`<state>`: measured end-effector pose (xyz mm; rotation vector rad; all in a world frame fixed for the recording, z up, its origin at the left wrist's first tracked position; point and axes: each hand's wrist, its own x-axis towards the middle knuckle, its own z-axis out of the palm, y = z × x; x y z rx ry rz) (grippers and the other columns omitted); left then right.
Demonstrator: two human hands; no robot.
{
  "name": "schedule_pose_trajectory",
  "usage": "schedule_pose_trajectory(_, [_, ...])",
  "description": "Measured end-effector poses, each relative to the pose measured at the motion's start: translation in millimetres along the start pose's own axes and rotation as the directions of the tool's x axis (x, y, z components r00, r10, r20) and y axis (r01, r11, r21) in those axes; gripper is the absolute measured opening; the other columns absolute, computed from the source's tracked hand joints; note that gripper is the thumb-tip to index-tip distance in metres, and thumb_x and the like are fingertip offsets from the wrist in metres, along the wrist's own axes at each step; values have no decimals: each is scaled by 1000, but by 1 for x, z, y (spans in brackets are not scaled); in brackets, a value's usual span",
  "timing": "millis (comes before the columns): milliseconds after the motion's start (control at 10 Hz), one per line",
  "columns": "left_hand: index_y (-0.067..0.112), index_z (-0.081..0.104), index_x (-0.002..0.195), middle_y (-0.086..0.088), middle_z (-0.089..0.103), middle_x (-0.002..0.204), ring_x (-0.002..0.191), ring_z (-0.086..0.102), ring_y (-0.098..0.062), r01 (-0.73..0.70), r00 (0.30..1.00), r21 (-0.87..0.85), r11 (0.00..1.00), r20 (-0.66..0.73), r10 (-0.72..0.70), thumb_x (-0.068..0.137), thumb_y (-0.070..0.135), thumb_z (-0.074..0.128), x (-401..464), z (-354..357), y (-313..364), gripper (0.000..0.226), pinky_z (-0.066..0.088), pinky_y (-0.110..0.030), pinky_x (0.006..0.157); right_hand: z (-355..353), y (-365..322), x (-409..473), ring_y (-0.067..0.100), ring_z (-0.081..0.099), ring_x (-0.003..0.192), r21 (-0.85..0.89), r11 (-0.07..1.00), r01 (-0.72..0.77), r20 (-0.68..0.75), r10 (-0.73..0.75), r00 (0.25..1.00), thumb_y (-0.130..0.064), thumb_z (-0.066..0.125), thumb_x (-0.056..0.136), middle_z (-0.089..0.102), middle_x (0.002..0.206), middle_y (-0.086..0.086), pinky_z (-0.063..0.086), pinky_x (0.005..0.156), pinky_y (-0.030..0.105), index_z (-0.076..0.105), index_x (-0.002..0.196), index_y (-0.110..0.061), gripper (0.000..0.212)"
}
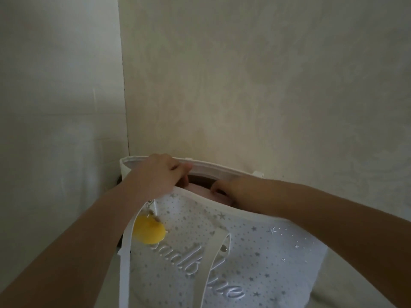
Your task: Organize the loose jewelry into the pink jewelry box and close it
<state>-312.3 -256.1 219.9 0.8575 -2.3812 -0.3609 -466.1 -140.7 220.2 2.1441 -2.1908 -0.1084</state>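
A white tote bag (255, 252) with silver stars and raised lettering stands open in front of me. Inside its mouth a pale pink thing (200, 193) shows, most of it hidden; I cannot tell whether it is the jewelry box. My left hand (160, 174) grips the bag's far rim, fingers curled over the edge. My right hand (224, 188) reaches down into the opening beside the pink thing, its fingers mostly hidden inside. No loose jewelry is in view.
A yellow pom-pom charm (149, 232) hangs from the bag's left strap (126, 252). A beige wall (266, 85) rises right behind the bag, with a corner edge at the left. The bag sits on a pale surface.
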Motion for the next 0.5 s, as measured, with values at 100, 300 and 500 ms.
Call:
schedule_pose_trajectory(100, [17,70,66,-2,64,63,60,59,-13,97,992,37,995,76,-100,94,44,36,0,0,1,52,44,-24,59,-13,3,-3,16,55,110,145,987,67,104,-83,991,-21,48,92,58,126,-1,41,90,26,52,126,-26,35])
schedule_pose_trajectory(300, [15,66,70,-2,63,63,60,60,-15,75,996,35,997,55,-76,93,47,36,-5,1,9,50,44,-19,57,-14,6,-10,4,59,93,246,961,124,18,-132,991,-26,52,90,66,114,-8,45,79,16,64,113,-28,26])
schedule_pose_trajectory(500, [30,69,79,14,71,76,63,61,8,-195,867,-421,886,-496,-45,91,23,50,-72,-41,23,23,40,-2,57,-51,24,-75,-8,63,78,434,841,322,-727,117,676,-46,56,82,69,82,-27,47,70,7,67,86,-44,12])
